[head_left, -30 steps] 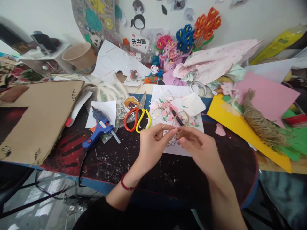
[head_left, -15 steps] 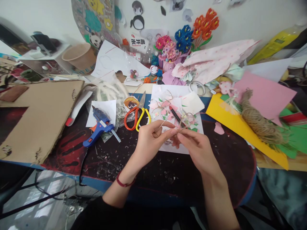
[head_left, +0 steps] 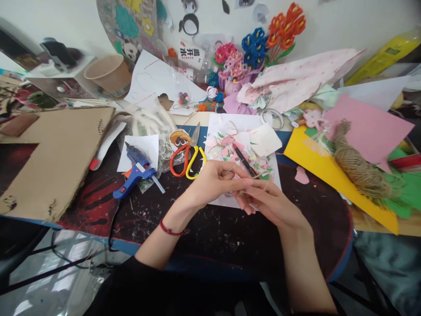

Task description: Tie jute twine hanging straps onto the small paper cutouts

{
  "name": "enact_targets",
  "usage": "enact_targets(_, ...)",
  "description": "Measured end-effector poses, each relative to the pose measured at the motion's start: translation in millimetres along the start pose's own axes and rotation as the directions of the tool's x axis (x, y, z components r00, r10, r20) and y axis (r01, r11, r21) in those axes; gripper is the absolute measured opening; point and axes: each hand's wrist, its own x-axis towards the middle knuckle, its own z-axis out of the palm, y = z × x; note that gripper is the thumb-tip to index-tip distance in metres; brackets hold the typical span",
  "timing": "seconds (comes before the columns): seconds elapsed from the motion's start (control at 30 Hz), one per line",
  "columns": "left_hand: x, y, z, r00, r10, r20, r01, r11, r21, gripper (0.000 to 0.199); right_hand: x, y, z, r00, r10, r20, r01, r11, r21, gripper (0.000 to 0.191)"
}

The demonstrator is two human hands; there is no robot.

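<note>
My left hand [head_left: 215, 182] and my right hand [head_left: 274, 197] meet over the near part of a white paper [head_left: 213, 125]. Both are closed, thumbs and fingertips pinched together on a thin strand of twine [head_left: 263, 177]. Most of the strand is hidden by the fingers. Just beyond the hands a dark pen [head_left: 241, 157] lies among pink and green paper scraps [head_left: 226, 153]. Scissors [head_left: 190, 153] with one red and one yellow handle rest left of the paper. Further left, a blue glue gun [head_left: 136, 173] lies partly on a small white sheet.
Cardboard [head_left: 66, 149] covers the left side. At right are yellow paper [head_left: 312, 162], a twine bundle [head_left: 355, 164] and pink paper [head_left: 368, 123]. Craft flowers [head_left: 255, 48] stand at the back beside spotted pink cloth [head_left: 296, 83]. A tape roll [head_left: 279, 119] lies nearer.
Both hands have shifted slightly to the right and their fingers have closed in more around the strand. The twine loop seen above the fingertips before no longer shows clearly.
</note>
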Motion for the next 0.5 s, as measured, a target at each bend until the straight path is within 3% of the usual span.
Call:
enact_targets(0.17,4,-3,2.8,0.983,0.026,-0.18,-0.039,0.997,-0.071,0.024,-4,-4,-3,0.977,-0.096,-0.19,0.051,0.972,-0.227,0.024)
enact_targets(0.3,9,-6,4.7,0.962,-0.013,-0.274,-0.025,0.99,-0.136,0.031,-4,-12,-1,0.888,-0.256,-0.381,0.077,0.902,-0.426,0.023)
enact_targets(0.4,12,-7,7.0,0.948,-0.05,-0.315,-0.004,0.986,-0.167,0.036,2,-19,4,0.84,-0.374,-0.393,0.118,0.833,-0.54,0.023)
enact_targets(0.5,14,-8,8.7,0.94,-0.056,-0.337,0.0,0.987,-0.164,0.039,10,-25,8,0.836,-0.437,-0.332,0.15,0.764,-0.628,0.016)
